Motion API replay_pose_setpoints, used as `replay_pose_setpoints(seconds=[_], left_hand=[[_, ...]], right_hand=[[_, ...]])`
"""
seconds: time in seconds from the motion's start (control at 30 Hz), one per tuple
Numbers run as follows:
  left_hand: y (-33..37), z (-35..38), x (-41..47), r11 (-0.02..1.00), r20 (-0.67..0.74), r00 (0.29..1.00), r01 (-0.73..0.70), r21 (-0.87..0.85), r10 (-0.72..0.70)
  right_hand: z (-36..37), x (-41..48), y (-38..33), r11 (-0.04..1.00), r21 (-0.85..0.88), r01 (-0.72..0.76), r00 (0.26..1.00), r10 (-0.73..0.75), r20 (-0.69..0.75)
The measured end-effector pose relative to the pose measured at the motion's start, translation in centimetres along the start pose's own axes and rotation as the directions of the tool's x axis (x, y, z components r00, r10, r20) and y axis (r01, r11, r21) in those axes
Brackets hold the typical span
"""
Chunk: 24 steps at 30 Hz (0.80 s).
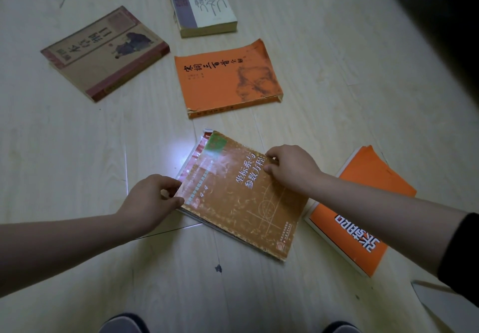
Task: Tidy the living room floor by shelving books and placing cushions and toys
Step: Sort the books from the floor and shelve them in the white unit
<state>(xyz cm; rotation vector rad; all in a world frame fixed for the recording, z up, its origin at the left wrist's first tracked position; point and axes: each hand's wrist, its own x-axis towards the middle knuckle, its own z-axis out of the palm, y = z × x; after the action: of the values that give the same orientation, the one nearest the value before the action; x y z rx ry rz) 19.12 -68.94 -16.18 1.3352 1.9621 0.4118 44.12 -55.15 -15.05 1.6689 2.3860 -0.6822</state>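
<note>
head view | risk: the book underneath [194, 154] may slide out and drop if the hands lift only the top one | brown book [241, 198]: worn, speckled, bent corners, flat on the floor [77, 138], lower middle of frame | left hand [153, 198] pinches its left edge, right hand [291, 168] grips its upper right edge

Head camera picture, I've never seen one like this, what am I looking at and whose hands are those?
No machine here: a person wears a camera on the head, so you look down along their arms. Five books are on the pale floor: a white book, a tan book, a middle orange book, a right orange book and, nearest, a brown textbook. The left hand and right hand each grip an edge of that textbook.
</note>
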Motion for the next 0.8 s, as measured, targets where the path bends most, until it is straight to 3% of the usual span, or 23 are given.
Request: replay_pose_setpoints(seconds=[0.2, 0.33, 0.47, 0.57, 0.67, 0.8], left_hand=[[0.1, -0.2, -0.3, 0.997, -0.004, 0.999, 0.050, 0.054, -0.050], [0.4, 0.3, -1.7, 0.949, -0.016, 0.954, 0.298, -0.101, -0.301], [1.3, 1.6, -2.9, 0.723, 0.266, 0.810, 0.587, -0.364, -0.523], [1.9, 2.8, -3.3, 0.477, 0.457, 0.708, 0.703, -0.527, -0.539], [2.4, 4.1, -3.2, 0.322, 0.495, 0.711, 0.682, -0.656, -0.499], [2.7, 4.8, -3.1, 0.250, 0.464, 0.729, 0.636, -0.730, -0.503]], right_hand=[[0.4, -0.4, 0.2, 1.000, -0.021, 0.017, 1.000, -0.017, -0.008], [0.6, -0.4, 0.6, 0.995, -0.089, 0.053, 0.997, -0.058, -0.049], [0.2, 0.6, 0.9, 0.997, -0.054, 0.051, 0.993, -0.045, 0.113], [0.0, 1.4, 0.7, 0.998, -0.043, 0.051, 0.979, -0.041, 0.200], [0.0, 1.8, 0.5, 1.000, -0.004, 0.023, 0.970, -0.021, 0.242], [0.1, 2.0, 0.7, 0.998, 0.044, -0.049, 0.958, 0.035, 0.285]])
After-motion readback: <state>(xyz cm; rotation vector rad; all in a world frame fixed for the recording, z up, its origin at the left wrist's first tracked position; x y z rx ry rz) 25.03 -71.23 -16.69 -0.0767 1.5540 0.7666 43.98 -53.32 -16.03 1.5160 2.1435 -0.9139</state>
